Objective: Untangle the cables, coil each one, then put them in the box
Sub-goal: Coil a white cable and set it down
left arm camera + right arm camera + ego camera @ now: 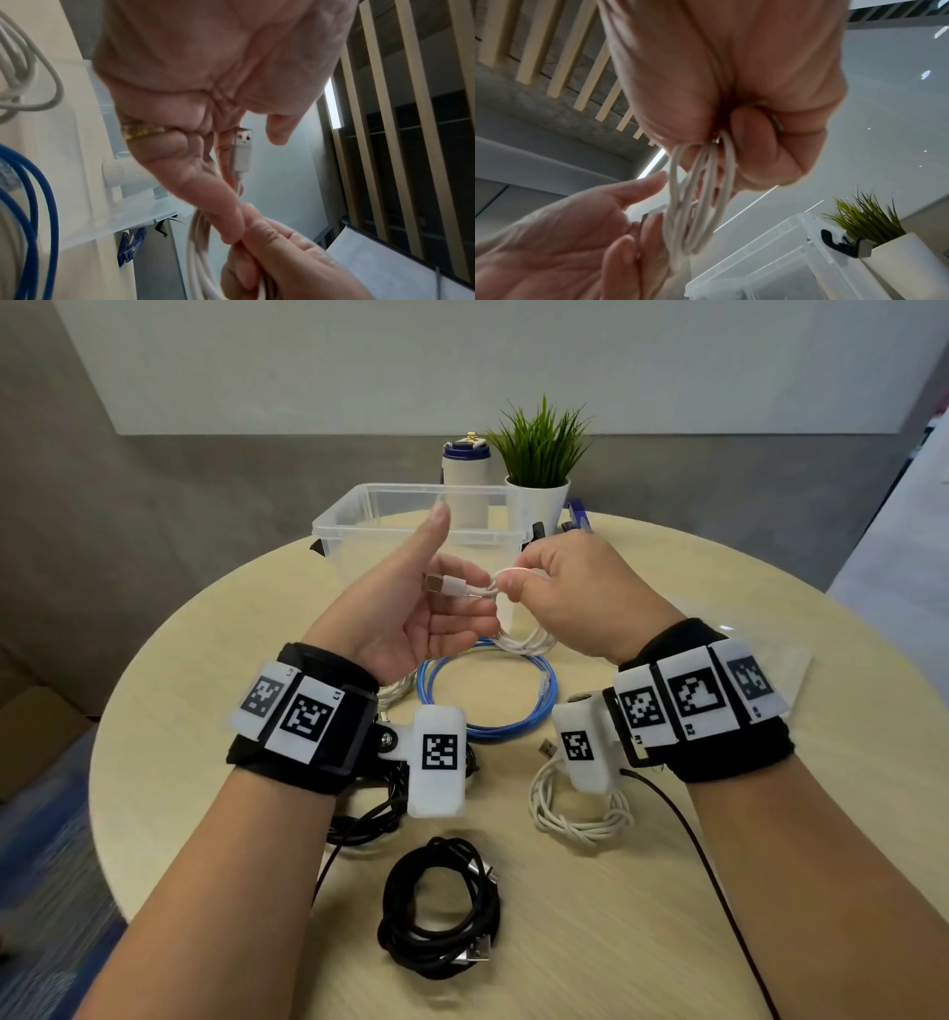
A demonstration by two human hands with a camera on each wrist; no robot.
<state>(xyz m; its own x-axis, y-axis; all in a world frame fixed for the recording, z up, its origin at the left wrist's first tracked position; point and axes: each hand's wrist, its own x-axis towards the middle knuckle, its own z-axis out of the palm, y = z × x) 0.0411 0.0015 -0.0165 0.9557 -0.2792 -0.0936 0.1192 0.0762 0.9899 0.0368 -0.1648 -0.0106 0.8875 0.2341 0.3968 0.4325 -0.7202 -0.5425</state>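
Note:
A white USB cable (525, 641) is held in the air between both hands, in front of the clear plastic box (328, 526). My left hand (452, 608) has its thumb lifted, and its curled fingers cradle the USB plug (243, 150). My right hand (521, 583) pinches the gathered white loops (698, 203) just right of the plug, and the rest of the coil hangs below it. On the table lie a blue coil (490, 701), a black coil (441, 911) and a white coil (580, 814).
A round wooden table (667, 891) carries everything. A potted plant (539, 490) and a white-and-blue bottle (464, 480) stand behind the box. More black cable (369, 814) lies under my left wrist. A thin black lead (708, 865) trails off my right wrist.

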